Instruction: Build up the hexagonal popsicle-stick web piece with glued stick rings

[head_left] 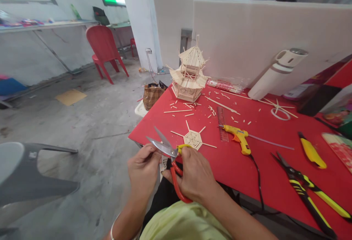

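My right hand [196, 176] is closed around a pair of scissors [164, 148] with red and yellow handles. The blades stand apart and point left, off the table's near left edge. Close beside them, my left hand [144, 168] has its fingers pinched together under the lower blade; whatever they hold is too small or hidden to make out. Just beyond the scissors lies a flat hexagonal stick piece [193, 139] with thin arms reaching outward. Farther back stands a pagoda model [189, 80] built of pale sticks, with cut stick pieces [211, 111] scattered in front of it.
On the red table [233, 174] lie a yellow glue gun [238, 138] with its cord, a clear ruler [222, 122], pliers [302, 185] and a yellow-handled cutter [312, 152]. A white bottle [275, 73] leans at the back right. A grey stool [35, 170] stands left.
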`<act>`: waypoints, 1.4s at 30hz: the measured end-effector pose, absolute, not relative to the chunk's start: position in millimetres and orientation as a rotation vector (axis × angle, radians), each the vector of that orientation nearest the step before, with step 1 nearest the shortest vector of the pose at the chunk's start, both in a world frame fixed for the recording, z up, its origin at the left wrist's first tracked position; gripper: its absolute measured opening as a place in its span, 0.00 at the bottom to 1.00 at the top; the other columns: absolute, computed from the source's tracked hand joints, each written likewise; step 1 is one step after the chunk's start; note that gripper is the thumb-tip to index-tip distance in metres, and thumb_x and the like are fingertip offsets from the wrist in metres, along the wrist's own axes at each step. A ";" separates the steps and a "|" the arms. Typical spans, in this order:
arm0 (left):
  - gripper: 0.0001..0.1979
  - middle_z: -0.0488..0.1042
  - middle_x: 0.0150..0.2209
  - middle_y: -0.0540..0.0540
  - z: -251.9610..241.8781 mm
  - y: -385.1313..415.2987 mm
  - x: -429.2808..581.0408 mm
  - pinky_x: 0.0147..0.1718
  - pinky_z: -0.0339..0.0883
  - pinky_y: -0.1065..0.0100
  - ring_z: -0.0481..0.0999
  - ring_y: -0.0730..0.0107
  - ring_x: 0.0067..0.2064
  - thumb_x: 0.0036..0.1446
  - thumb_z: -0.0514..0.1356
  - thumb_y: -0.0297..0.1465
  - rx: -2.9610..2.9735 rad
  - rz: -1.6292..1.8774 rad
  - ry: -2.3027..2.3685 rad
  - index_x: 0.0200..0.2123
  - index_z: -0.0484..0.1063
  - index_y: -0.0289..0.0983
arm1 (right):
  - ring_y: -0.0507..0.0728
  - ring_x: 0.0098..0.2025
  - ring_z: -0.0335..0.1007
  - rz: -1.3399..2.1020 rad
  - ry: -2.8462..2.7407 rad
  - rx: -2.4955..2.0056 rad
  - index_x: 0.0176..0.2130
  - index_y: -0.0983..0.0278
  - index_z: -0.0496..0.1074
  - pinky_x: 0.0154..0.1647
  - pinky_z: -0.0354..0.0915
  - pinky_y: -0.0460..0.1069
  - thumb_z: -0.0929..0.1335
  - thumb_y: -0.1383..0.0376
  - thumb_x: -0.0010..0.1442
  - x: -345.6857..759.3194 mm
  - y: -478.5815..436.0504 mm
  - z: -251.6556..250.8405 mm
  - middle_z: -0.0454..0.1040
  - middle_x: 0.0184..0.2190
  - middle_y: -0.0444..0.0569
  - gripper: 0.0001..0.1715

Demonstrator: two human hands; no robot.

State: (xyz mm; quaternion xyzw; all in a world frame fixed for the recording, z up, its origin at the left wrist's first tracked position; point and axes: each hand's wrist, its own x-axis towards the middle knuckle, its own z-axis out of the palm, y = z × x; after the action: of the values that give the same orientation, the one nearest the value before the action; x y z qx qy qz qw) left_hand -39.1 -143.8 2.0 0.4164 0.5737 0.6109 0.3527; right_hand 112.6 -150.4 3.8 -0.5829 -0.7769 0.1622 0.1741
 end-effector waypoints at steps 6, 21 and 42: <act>0.05 0.73 0.24 0.51 6.0 -145.1 -39.9 0.26 0.64 0.74 0.69 0.74 0.27 0.51 0.64 0.29 1.198 1.541 1.541 0.24 0.77 0.36 | 0.61 0.39 0.71 0.441 -2.232 -1.666 0.39 0.63 0.64 0.37 0.58 0.51 0.66 0.46 0.60 109.0 -152.2 -1.0 0.73 0.34 0.51 0.23; 0.07 0.72 0.20 0.52 2.9 -137.4 -37.2 0.21 0.63 0.77 0.66 0.79 0.22 0.40 0.73 0.30 0.668 1.661 1.294 0.26 0.81 0.35 | 0.62 0.44 0.68 0.604 -2.128 -1.583 0.40 0.62 0.65 0.42 0.60 0.53 0.66 0.49 0.60 112.6 -148.0 8.2 0.72 0.39 0.52 0.20; 0.05 0.71 0.21 0.52 -1.3 -143.3 -44.8 0.24 0.63 0.76 0.66 0.78 0.24 0.48 0.68 0.27 0.940 1.632 1.333 0.22 0.78 0.36 | 0.60 0.38 0.72 0.447 -2.242 -1.661 0.38 0.63 0.65 0.34 0.57 0.50 0.64 0.46 0.61 109.2 -150.3 7.4 0.75 0.34 0.51 0.23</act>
State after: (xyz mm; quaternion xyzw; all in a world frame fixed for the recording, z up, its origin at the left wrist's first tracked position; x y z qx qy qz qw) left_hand -44.8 -143.3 -1.3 0.3726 0.5281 0.6465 0.4053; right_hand 109.2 -150.3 7.4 -0.5804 -0.7836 0.1562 0.1574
